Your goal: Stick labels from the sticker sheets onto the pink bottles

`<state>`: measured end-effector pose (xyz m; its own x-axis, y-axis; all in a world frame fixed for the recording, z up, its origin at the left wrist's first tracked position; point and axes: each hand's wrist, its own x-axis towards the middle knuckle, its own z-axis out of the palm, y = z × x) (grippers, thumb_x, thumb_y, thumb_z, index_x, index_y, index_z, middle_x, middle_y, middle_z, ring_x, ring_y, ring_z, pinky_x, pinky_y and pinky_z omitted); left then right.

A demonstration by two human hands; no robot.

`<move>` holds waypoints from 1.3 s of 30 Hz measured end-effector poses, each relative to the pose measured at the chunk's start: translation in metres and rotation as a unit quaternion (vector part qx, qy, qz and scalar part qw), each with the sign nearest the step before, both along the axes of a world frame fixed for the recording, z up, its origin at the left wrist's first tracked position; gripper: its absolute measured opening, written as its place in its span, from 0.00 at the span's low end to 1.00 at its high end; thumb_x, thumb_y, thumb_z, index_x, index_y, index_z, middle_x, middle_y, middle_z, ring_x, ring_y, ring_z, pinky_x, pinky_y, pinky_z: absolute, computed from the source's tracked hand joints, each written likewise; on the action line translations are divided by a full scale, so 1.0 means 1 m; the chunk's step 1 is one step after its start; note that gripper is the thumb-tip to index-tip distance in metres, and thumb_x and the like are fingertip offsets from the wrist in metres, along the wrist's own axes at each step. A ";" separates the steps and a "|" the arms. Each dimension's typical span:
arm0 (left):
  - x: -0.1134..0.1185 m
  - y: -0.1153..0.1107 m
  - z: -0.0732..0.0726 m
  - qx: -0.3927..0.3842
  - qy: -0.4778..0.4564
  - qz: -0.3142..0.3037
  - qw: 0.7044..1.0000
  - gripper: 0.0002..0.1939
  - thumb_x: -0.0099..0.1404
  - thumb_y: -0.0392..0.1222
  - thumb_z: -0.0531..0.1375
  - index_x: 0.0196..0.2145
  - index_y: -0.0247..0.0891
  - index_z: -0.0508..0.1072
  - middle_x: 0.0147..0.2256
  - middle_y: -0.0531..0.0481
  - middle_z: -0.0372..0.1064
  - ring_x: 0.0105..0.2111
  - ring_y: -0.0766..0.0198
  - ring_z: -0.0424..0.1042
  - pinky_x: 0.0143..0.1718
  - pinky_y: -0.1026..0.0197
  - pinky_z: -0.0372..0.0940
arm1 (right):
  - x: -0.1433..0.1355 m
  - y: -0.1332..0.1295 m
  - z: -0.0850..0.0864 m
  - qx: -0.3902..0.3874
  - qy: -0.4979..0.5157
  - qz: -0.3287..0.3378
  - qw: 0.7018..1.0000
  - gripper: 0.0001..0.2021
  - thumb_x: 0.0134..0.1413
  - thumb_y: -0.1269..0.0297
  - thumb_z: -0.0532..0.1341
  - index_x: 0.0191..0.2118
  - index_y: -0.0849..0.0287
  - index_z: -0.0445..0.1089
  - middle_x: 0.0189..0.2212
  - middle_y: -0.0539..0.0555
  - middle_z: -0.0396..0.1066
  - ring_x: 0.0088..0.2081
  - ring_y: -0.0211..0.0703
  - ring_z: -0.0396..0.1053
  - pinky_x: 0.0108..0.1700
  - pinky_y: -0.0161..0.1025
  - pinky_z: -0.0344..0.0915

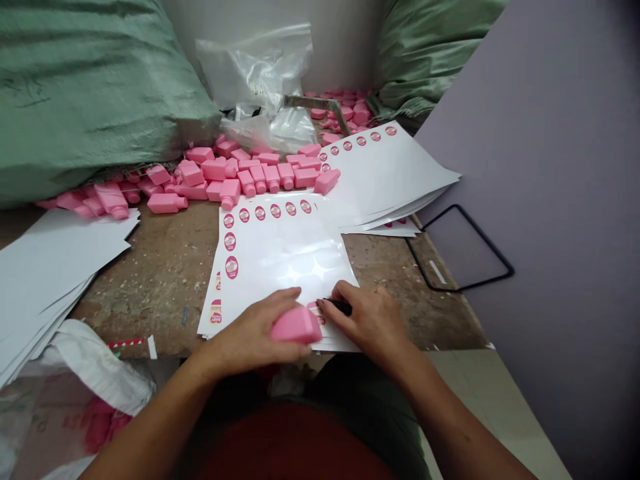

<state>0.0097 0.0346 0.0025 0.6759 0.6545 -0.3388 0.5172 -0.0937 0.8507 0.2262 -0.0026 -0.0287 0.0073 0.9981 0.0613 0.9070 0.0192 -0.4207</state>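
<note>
A small pink plastic bottle (pixel 297 325) lies in my left hand (pixel 267 327), the fingers closed around it just above the sheet's near edge. My right hand (pixel 367 317) grips a slim black tool (pixel 341 307); its tip is too small to make out. Both hands are over a white sticker sheet (pixel 270 267), with oval pink labels along its top and left edges. Beneath my right fingertips a label (pixel 318 315) shows, partly hidden. More sheets lie under this one.
Pink bottles (pixel 257 172) are heaped along the back of the worn wooden table (pixel 160 260). Sheet stacks lie right (pixel 380 177) and left (pixel 55 267). Green sacks (pixel 95 87), a clear plastic bag (pixel 260 73) and a black wire frame (pixel 480 237) surround the work area.
</note>
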 end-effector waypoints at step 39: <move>0.015 -0.035 0.003 -0.323 -0.384 0.320 0.804 0.35 0.60 0.66 0.55 0.56 0.40 0.61 0.53 0.40 0.64 0.50 0.54 0.66 0.47 0.54 0.63 | -0.036 -0.006 0.045 -0.050 0.357 -0.035 0.932 0.18 0.47 0.51 0.60 0.18 0.56 0.58 0.16 0.45 0.55 0.20 0.35 0.52 0.22 0.33 0.51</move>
